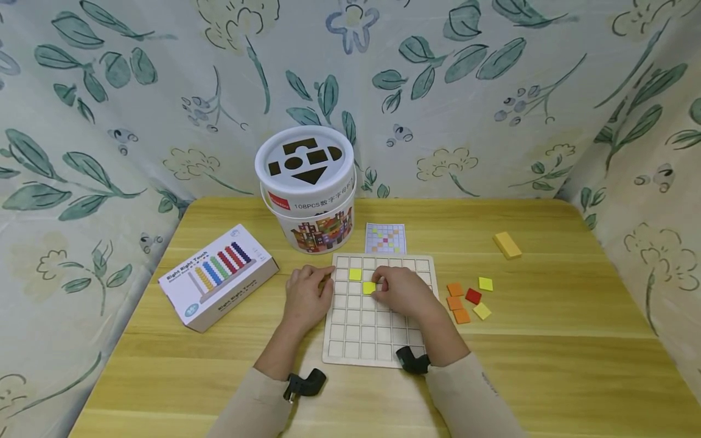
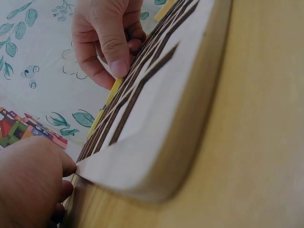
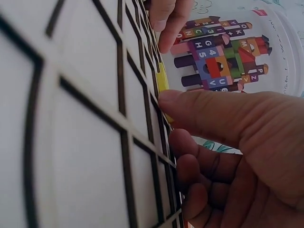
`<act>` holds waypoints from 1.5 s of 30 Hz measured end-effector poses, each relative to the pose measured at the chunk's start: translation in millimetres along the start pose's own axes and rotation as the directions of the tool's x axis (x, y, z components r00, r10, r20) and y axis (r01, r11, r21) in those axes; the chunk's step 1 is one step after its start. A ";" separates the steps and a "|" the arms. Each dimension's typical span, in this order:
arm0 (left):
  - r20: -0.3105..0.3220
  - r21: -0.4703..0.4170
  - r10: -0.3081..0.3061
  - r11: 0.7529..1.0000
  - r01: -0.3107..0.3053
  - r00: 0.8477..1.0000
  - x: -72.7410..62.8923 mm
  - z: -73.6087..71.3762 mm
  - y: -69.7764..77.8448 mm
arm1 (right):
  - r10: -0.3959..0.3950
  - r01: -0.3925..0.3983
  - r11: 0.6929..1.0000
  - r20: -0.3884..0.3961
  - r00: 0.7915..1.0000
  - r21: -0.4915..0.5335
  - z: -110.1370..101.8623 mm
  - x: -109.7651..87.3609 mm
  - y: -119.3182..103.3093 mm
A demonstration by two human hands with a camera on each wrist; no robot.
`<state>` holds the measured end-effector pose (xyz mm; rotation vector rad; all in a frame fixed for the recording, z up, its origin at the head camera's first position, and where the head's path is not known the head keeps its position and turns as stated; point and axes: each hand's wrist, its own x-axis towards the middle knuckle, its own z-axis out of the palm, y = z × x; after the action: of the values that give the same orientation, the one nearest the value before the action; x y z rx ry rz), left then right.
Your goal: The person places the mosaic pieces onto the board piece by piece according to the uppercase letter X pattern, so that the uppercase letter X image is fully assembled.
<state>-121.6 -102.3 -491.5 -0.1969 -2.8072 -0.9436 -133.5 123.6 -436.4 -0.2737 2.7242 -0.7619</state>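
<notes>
Progress looks early on my pale wooden grid board (image 1: 338, 317), which lies flat on a light wood-grained table (image 1: 553, 292). One flat yellow square tile (image 1: 355, 274) sits in a cell toward the board's upper left, apart from both my hands. A second yellow square tile (image 1: 368, 288) lies one row nearer me and one column to the right, the thumb and forefinger of my right hand (image 1: 408, 295) clamped on its edge. Whether that tile is fully seated I cannot tell. My left hand (image 1: 308, 298) touches the board's upper left edge with its fingertips; whether they curl around it I cannot tell.

Much appears left to fill. At the board's far edge lies a small printed card (image 1: 386, 238) showing a grid of coloured squares, more of them than the two on my board. To the board's right, loose on the table, wait three orange square tiles (image 1: 454, 303), one red square tile (image 1: 473, 296) and two loose yellow tiles (image 1: 485, 284). A yellow rectangular block (image 1: 507, 245) lies farther back on that side. Beyond the board stands a white lidded tub (image 1: 312, 201) with shape cutouts; a white cardboard box (image 1: 230, 274) picturing rows of beads rests to the left.
</notes>
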 end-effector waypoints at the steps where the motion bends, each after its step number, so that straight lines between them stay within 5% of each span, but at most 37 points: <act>1: 0.000 0.001 0.000 1.000 0.000 1.000 0.1 0.0 0.1 | 0.007 -0.007 1.000 0.000 1.000 -0.005 0.9 0.1 -0.9; 32: -0.004 0.001 0.000 1.000 0.000 1.000 0.5 -1.2 2.8 | 0.008 -0.007 0.999 -0.012 1.000 0.044 -3.4 -0.3 1.0; 45: 0.001 0.001 -0.003 1.000 0.003 1.000 -0.2 -0.7 1.5 | 0.150 -0.136 0.972 -0.058 0.987 0.193 -39.7 -10.9 47.6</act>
<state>-121.1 -101.6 -490.2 -0.1935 -2.8099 -0.9426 -141.4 185.3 -426.8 -0.0074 2.6773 -0.9971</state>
